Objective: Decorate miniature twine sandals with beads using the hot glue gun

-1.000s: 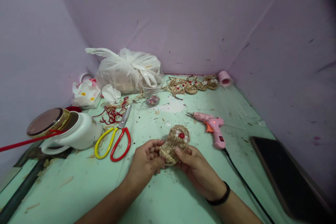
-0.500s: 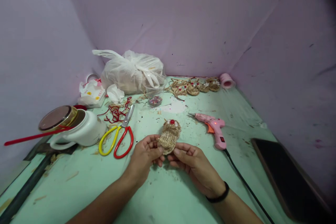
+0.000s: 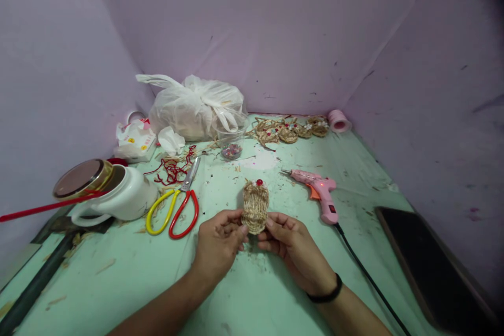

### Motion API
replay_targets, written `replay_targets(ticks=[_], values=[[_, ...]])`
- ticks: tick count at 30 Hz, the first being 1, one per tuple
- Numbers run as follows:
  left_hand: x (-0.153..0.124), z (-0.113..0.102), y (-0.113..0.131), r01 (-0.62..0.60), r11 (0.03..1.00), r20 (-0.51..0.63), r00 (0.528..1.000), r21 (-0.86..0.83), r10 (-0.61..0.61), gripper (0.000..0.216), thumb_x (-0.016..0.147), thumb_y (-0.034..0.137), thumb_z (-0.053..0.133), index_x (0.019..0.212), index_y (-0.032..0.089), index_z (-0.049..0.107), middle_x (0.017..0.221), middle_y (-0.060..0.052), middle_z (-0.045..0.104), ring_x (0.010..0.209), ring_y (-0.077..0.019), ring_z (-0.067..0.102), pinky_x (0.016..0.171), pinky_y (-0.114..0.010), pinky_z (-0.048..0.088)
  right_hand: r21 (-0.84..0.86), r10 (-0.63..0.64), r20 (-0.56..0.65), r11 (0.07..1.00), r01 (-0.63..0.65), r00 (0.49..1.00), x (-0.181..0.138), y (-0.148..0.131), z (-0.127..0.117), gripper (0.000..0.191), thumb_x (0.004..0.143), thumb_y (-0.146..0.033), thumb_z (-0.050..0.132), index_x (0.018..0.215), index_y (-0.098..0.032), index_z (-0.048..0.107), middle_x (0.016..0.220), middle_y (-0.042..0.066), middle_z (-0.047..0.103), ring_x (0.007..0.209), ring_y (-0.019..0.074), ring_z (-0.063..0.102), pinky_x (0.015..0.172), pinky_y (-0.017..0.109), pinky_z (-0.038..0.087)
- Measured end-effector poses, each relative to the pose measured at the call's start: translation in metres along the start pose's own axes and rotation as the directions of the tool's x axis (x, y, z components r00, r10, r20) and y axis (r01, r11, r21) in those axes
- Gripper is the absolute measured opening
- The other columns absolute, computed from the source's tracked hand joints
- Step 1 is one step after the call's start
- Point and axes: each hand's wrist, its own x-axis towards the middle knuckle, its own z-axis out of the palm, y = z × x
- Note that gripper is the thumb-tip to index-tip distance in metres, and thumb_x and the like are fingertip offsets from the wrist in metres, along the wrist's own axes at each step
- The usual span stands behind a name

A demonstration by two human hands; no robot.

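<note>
Item 1. Left hand [image 3: 220, 241] and right hand [image 3: 291, 245]: both closed in a fingertip pinch on the near end of one woven straw piece [image 3: 255, 206]. A black wristband [image 3: 326, 294] sits on the right wrist.

Item 2. Woven straw piece: held between the two hands and just beyond the fingertips, lifted off the green surface [image 3: 252, 299]. Its long axis runs straight away from the person. The far end carries a red bead [image 3: 259, 182]. Neither hand is nearer; each grips one side of the same end.

Item 3. Left of the left hand, near: scissors [image 3: 173, 210] with one yellow and one red handle, lying flat. Farther left: a white mug [image 3: 122, 199], tipped on its side.

Item 4. Right of the right hand, near: a pink glue gun [image 3: 319, 191], nozzle pointing left, black cord [image 3: 366, 273] trailing back. Farther right: a dark flat slab [image 3: 429, 268].

Item 5. Beyond the hands: red thread [image 3: 173, 170], a small clear cup [image 3: 231, 148], a white plastic bag [image 3: 197, 105], a row of finished straw pieces [image 3: 289, 129], a pink roll [image 3: 338, 121].
</note>
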Motion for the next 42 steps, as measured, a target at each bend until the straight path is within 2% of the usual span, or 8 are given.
replay_targets(ticks=[6, 17, 30, 37, 40, 42], values=[[0.005, -0.0029, 0.0022, -0.003, 1.0, 0.023, 1.0, 0.021, 0.003, 0.024, 0.069, 0.028, 0.06, 0.085, 0.01, 0.062, 0.049, 0.0, 0.06, 0.039, -0.0107, 0.052, 0.043, -0.023, 0.042, -0.016, 0.009, 0.019, 1.0, -0.009, 1.0, -0.0005, 0.0001, -0.0001, 0.026, 0.064, -0.03, 0.074, 0.078, -0.009, 0.067, 0.063, 0.004, 0.065, 0.053, 0.0092, 0.059, 0.052, 0.018, 0.052], [0.0088, -0.0035, 0.0014, 0.038, 0.999, -0.003, 0.999, -0.016, -0.038, 0.021, 0.063, 0.026, 0.065, 0.076, 0.011, 0.058, 0.046, 0.002, 0.058, 0.037, -0.0096, 0.05, 0.04, -0.021, 0.041, -0.036, 0.049, 0.037, 0.998, -0.048, 0.998, -0.0013, -0.0028, -0.0012, 0.025, 0.064, -0.031, 0.074, 0.073, -0.01, 0.066, 0.063, 0.005, 0.066, 0.053, 0.0099, 0.061, 0.054, 0.02, 0.051], [0.008, -0.0018, 0.0044, 0.04, 0.999, 0.001, 0.999, 0.003, -0.04, 0.021, 0.064, 0.026, 0.062, 0.077, 0.013, 0.054, 0.049, 0.004, 0.055, 0.04, -0.0094, 0.05, 0.039, -0.021, 0.041, -0.086, 0.04, 0.012, 0.996, -0.039, 0.999, -0.0022, -0.0043, 0.0009, 0.026, 0.062, -0.03, 0.075, 0.075, -0.01, 0.066, 0.063, 0.003, 0.064, 0.054, 0.0095, 0.059, 0.054, 0.022, 0.051], [0.0077, -0.0004, 0.0046, 0.05, 0.998, 0.017, 0.999, 0.042, -0.05, 0.019, 0.063, 0.026, 0.061, 0.076, 0.014, 0.053, 0.052, 0.003, 0.055, 0.041, -0.0088, 0.049, 0.038, -0.02, 0.039, -0.141, -0.058, -0.021, 0.989, 0.055, 0.998, -0.0013, -0.0004, -0.0015, 0.029, 0.063, -0.034, 0.073, 0.08, -0.012, 0.067, 0.066, 0.004, 0.066, 0.057, 0.0112, 0.059, 0.053, 0.023, 0.05], [0.006, -0.0006, 0.0007, 0.03, 0.993, 0.036, 0.999, 0.118, -0.034, 0.015, 0.065, 0.025, 0.058, 0.075, 0.014, 0.053, 0.054, 0.003, 0.054, 0.041, -0.0079, 0.048, 0.037, -0.018, 0.037, -0.206, -0.145, 0.003, 0.968, 0.142, 0.989, -0.0017, 0.0007, -0.0015, 0.032, 0.062, -0.035, 0.073, 0.085, -0.014, 0.067, 0.072, 0.004, 0.068, 0.063, 0.0138, 0.061, 0.057, 0.024, 0.049], [0.0038, -0.0018, -0.0035, -0.027, 0.977, 0.086, 0.996, 0.21, 0.009, 0.009, 0.067, 0.021, 0.055, 0.074, 0.014, 0.055, 0.055, 0.003, 0.053, 0.044, -0.0078, 0.047, 0.04, -0.018, 0.037, -0.287, -0.216, 0.03, 0.933, 0.215, 0.976, -0.0023, 0.0012, -0.0011, 0.035, 0.06, -0.034, 0.074, 0.088, -0.015, 0.066, 0.076, 0.005, 0.069, 0.068, 0.0166, 0.062, 0.058, 0.026, 0.049]])
